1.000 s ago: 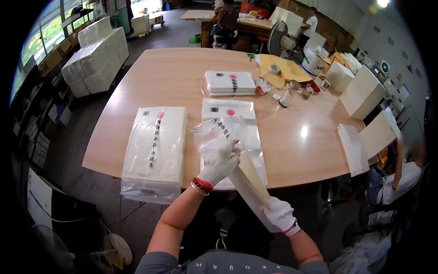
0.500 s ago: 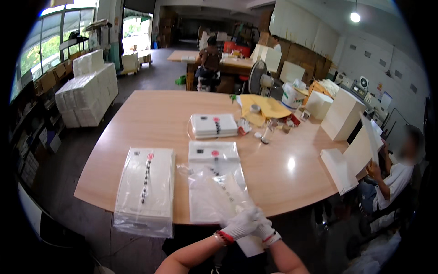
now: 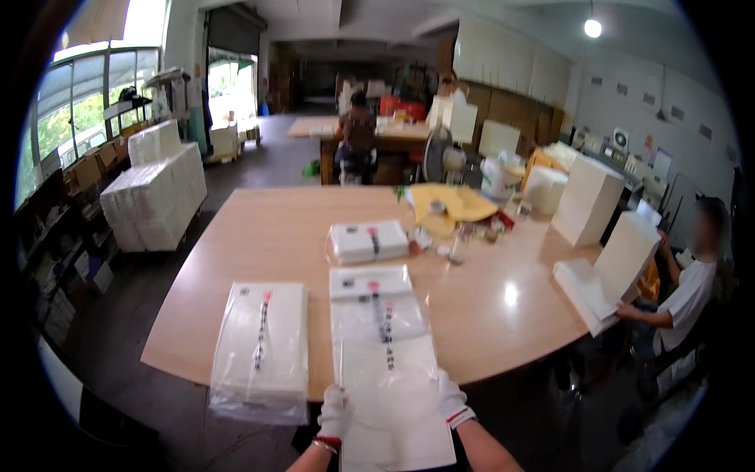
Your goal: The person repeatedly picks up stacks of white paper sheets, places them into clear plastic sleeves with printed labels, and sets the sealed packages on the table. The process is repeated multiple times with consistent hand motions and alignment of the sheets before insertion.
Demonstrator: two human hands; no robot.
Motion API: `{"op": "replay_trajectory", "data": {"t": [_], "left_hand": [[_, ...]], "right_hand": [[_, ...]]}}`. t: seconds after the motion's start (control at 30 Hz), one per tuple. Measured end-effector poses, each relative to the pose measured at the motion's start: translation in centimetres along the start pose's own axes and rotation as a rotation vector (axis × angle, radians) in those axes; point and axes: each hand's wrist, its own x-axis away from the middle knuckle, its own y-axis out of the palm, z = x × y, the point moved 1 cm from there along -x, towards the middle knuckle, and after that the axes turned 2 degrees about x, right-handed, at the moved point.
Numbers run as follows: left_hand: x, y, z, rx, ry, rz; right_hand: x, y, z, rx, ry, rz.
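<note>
Both my hands wear white gloves. My left hand (image 3: 336, 413) is closed on the left edge of a transparent plastic bag (image 3: 388, 358) with a stack of white paper (image 3: 397, 425) in it. On the opposite edge, my right hand (image 3: 451, 400) grips the same bag. The bagged paper spans the table's near edge and overlaps a printed plastic bag (image 3: 370, 285) lying flat beyond it. To the left rests a pile of bagged white paper (image 3: 263, 338), its loose plastic hanging over the edge. Farther back lies a short stack of folded bags (image 3: 368, 242).
Yellow wrapping paper (image 3: 456, 206) with a tape roll (image 3: 436, 207) lies at the table's far side. Tall white paper blocks (image 3: 586, 200) stand at the right, where a seated co-worker (image 3: 684, 295) handles sheets. A fan (image 3: 437, 153) stands behind the table.
My hands were together over the bunched bag; now they are apart at its two sides, with the bag spread flat between them. The co-worker's near hand has lowered.
</note>
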Motion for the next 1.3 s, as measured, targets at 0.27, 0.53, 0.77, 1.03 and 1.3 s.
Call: {"op": "replay_trajectory", "data": {"t": [0.27, 0.53, 0.77, 1.03, 1.3], "left_hand": [[9.8, -4.5, 1.3, -1.330, 0.678, 0.023], [15.3, -5.2, 2.3, -1.459, 0.587, -0.048], [21.7, -6.4, 3.0, -1.363, 0.427, -0.177], [23.4, -7.1, 3.0, -1.105, 0.601, -0.381], [22.9, -2.4, 4.9, -1.102, 0.604, -0.504]], "right_hand": [[10.6, -2.2, -2.1, -0.554, -0.235, -0.113], [14.8, -2.7, -1.7, -0.632, -0.242, -0.210], [22.1, -5.7, -1.8, -0.588, -0.187, -0.342], [23.6, -8.2, -1.5, -0.136, -0.415, -0.106], [24.6, -11.3, 2.8, -0.980, 0.313, -0.217]]}}
